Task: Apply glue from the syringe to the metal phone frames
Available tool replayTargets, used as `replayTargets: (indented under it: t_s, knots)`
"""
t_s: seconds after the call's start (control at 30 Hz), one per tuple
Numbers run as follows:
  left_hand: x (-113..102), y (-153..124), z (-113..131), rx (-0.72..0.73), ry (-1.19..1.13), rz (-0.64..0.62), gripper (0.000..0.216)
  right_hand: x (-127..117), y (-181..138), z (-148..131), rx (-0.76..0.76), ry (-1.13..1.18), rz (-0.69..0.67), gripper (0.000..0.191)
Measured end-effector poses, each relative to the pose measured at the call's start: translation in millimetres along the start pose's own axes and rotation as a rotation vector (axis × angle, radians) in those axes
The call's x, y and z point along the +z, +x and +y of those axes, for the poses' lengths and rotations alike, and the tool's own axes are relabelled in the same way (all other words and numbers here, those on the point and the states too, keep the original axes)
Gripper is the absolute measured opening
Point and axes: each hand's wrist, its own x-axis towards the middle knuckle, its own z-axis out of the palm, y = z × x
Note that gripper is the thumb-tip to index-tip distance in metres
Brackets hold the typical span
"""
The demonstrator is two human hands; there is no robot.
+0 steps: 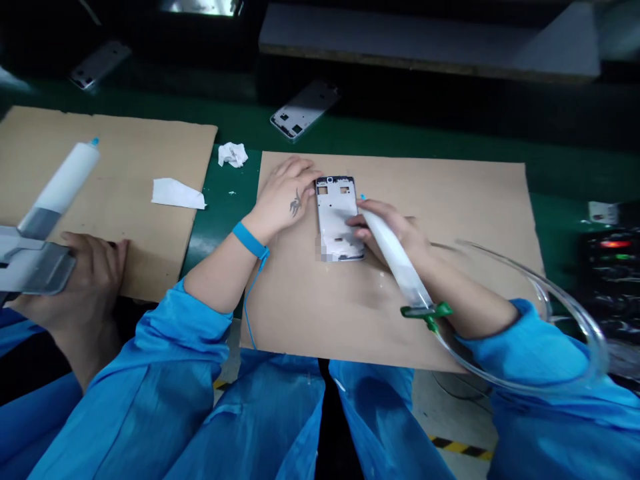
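Note:
A silvery phone frame (336, 217) with square cut-outs lies on the brown cardboard sheet (450, 200) in front of me. My left hand (287, 197), with a blue wristband (250, 240), holds the frame's upper left edge between bent fingers. In my right hand (395, 227) is a white dispensing syringe (393, 257), slanted, its small blue tip by the frame's right edge. Fingers of that hand also reach over the frame's right side. From the green cap (425, 311) at the syringe's back end runs a clear hose (570, 303) curving over my right forearm.
Two more phone frames (306, 110) (100, 65) rest on the green bench farther back. Crumpled tissue (233, 155) and a paper piece (179, 193) lie to the left. A co-worker's hand (95, 267) is beside a dispensing gun (40, 253). A box with lit displays (613, 257) stands right.

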Motion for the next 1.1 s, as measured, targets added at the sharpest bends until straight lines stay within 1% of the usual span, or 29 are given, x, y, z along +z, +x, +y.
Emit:
replayTargets:
  t_s: [0.07,0.13,0.23,0.3,0.37,0.4,0.47,0.53,0.57,0.63,0.7,0.77,0.83,0.9,0.93,1.0,1.1]
  knots:
    - [4,-1,0,-0.043,0.026,-0.011,0.077,-4,17,20,0.109,-0.053,0.092,0.056]
    - [6,-3,2,-0.105,0.056,-0.012,0.084,-14,43,46,0.211,-0.102,0.193,0.060]
    - [4,-7,7,-0.134,0.095,-0.043,0.079,-34,87,82,0.359,-0.213,0.323,0.060]
    - [1,-11,13,-0.122,0.109,-0.089,0.076,-42,109,92,0.381,-0.255,0.451,0.059]
    - [-2,-13,19,-0.111,0.115,-0.134,0.083,-40,123,87,0.306,-0.250,0.491,0.059]
    - [-3,-14,21,-0.104,0.119,-0.156,0.091,-35,127,79,0.240,-0.237,0.456,0.059]
    - [-5,-15,26,-0.095,0.125,-0.194,0.109,-16,137,58,0.079,-0.205,0.318,0.056]
    - [-5,-16,29,-0.092,0.131,-0.215,0.119,8,153,34,-0.112,-0.201,0.089,0.056]
    - [-6,-16,30,-0.092,0.132,-0.221,0.121,20,164,24,-0.157,-0.206,0.026,0.056]
    - [-7,-16,30,-0.095,0.137,-0.225,0.118,38,188,9,-0.172,-0.218,-0.025,0.061]
    - [-9,-15,30,-0.095,0.146,-0.227,0.114,48,208,2,-0.077,-0.250,-0.027,0.064]
    - [-10,-15,30,-0.096,0.151,-0.234,0.114,48,217,1,0.066,-0.292,0.010,0.067]
    - [-11,-14,30,-0.101,0.157,-0.242,0.118,44,216,7,0.183,-0.337,0.088,0.079]
    - [-11,-14,31,-0.111,0.166,-0.250,0.120,37,211,18,0.258,-0.380,0.188,0.092]
    - [-11,-14,32,-0.116,0.168,-0.251,0.120,34,208,25,0.292,-0.392,0.236,0.095]
    - [-11,-14,31,-0.122,0.160,-0.249,0.119,28,206,41,0.366,-0.384,0.324,0.092]
    - [-12,-14,31,-0.114,0.140,-0.243,0.120,20,206,58,0.414,-0.321,0.424,0.075]
